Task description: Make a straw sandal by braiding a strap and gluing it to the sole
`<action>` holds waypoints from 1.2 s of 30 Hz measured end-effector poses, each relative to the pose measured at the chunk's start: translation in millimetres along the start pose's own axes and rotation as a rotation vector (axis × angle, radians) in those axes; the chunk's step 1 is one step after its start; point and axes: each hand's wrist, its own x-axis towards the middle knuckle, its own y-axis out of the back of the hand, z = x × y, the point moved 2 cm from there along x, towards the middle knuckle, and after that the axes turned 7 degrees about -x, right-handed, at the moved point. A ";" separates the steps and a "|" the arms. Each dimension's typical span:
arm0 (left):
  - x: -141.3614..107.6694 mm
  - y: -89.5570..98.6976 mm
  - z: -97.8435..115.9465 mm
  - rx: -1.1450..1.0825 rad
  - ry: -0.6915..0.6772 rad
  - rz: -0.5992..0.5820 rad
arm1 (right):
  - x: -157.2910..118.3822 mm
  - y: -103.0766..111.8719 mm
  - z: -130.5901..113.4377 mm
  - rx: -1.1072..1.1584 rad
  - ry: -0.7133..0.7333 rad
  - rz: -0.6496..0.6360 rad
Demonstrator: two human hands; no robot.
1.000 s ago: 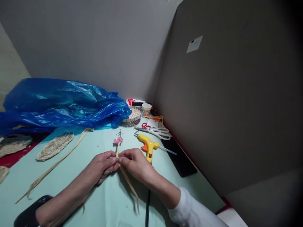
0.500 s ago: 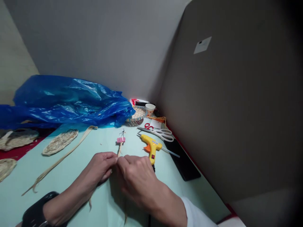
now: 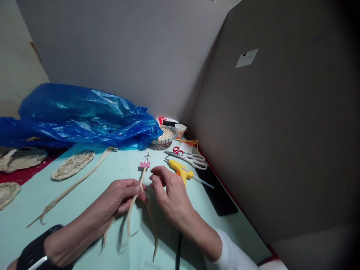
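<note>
Over the pale-green table (image 3: 126,159) before me: the right hand (image 3: 170,191) hovers empty, fingers parted, near fibre strands (image 3: 142,177) that the left hand (image 3: 123,193) pinches below a pink clip (image 3: 144,164) — the clip apparently anchoring their far end, the pinch probably keeping them taut. Half a second ago the right hand met the left; now it stands clear, exposing loose tails (image 3: 156,239).

Braid (image 3: 143,175) left of glue gun (image 3: 180,169)

Here's the braid (image 3: 142,177), pale and slender, far end pinched in a pink clip (image 3: 144,164), running nearward over the bench (image 3: 126,165), three loose strips (image 3: 130,212) splaying below, unwoven, tips curling.
</note>
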 end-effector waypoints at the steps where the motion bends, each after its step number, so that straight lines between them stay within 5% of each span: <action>1: -0.2 -1.0 1.1 0.003 0.000 -0.018 | 3.5 -0.8 4.4 0.059 -0.060 -0.029; 9: -1.1 -4.4 -0.1 0.011 -0.041 -0.058 | 13.3 -17.1 10.8 0.221 -0.090 -0.260; 19: 3.5 -1.9 -4.8 0.369 -0.109 0.038 | 14.1 -24.2 19.5 0.287 -0.175 -0.237; 28: -14.5 2.0 20.7 0.868 -0.314 0.261 | 10.0 -21.0 15.6 0.267 -0.163 -0.083; 36: -28.4 -24.9 -11.4 1.041 -0.398 0.192 | 9.6 -26.9 18.4 0.478 -0.195 -0.097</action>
